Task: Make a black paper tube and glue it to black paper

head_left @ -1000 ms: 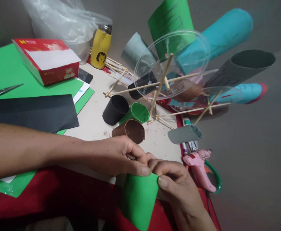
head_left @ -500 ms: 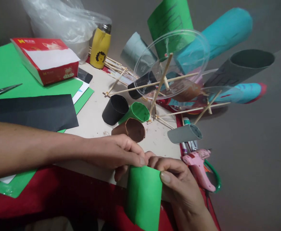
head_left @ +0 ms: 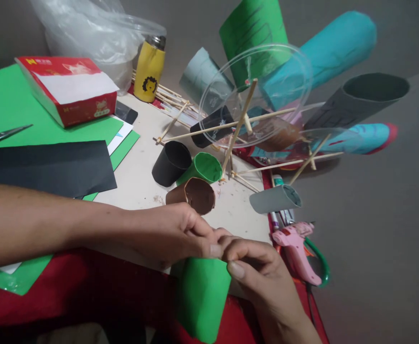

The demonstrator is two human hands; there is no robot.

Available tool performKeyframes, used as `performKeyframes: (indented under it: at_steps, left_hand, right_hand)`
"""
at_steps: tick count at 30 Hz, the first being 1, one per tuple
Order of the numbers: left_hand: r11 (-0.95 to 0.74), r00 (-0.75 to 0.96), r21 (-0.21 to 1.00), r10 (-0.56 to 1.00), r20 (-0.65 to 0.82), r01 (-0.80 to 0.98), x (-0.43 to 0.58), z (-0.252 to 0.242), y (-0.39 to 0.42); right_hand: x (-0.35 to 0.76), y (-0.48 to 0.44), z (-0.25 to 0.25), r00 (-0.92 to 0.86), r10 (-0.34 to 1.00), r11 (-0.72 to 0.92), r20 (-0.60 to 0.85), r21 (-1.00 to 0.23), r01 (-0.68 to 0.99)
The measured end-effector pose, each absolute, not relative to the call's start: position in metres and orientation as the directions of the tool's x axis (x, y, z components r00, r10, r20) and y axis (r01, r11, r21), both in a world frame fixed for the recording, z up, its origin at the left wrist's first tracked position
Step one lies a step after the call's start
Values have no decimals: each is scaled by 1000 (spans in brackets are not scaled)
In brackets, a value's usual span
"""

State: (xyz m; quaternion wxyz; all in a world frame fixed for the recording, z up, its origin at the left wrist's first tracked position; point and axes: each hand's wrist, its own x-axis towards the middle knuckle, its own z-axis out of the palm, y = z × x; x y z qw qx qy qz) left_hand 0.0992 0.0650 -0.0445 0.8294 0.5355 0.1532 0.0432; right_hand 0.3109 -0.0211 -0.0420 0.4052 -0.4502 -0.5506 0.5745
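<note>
Both my hands pinch the top edge of a rolled green paper tube [head_left: 202, 298] near the table's front edge. My left hand [head_left: 173, 234] comes in from the left, thumb and fingers closed on the tube's rim. My right hand [head_left: 256, 272] grips the same rim from the right, thumb pressed on the paper. Just beyond my hands lie a brown paper cup [head_left: 193, 195], a green paper cup [head_left: 202, 168] and a black paper cup [head_left: 170, 163] on their sides.
A stick-and-plastic-lid structure [head_left: 252, 100] carrying coloured paper tubes stands at the back right. A pink glue gun [head_left: 297, 248] lies to the right. Black paper [head_left: 51, 167], green sheets [head_left: 8, 100], a red tissue box [head_left: 69, 88], scissors [head_left: 1, 136] and a yellow bottle [head_left: 150, 69] are to the left.
The green tube has tilted and shifted slightly left and down between my hands. My fingers have readjusted their pinch on its rim.
</note>
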Motion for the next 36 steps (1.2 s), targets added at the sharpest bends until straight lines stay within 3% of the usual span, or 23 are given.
performKeyframes:
  at_steps: [6, 18, 24, 36]
  left_hand:
    - [451, 946, 887, 236, -221, 95, 100, -40, 68]
    - [377, 952, 924, 255, -172, 66, 97, -43, 61]
    - [326, 955, 942, 249, -160, 73, 100, -41, 69]
    - [376, 943, 918, 243, -227, 124, 99, -40, 68]
  right_hand:
    - [313, -19, -46, -229, 970, -88, -85, -996, -1]
    - [306, -21, -38, -263, 963, -31, -56, -995, 99]
    - [315, -21, -44, -205, 978, -32, -46, -997, 73]
    - [312, -19, -44, -210, 976, -30, -54, -992, 119]
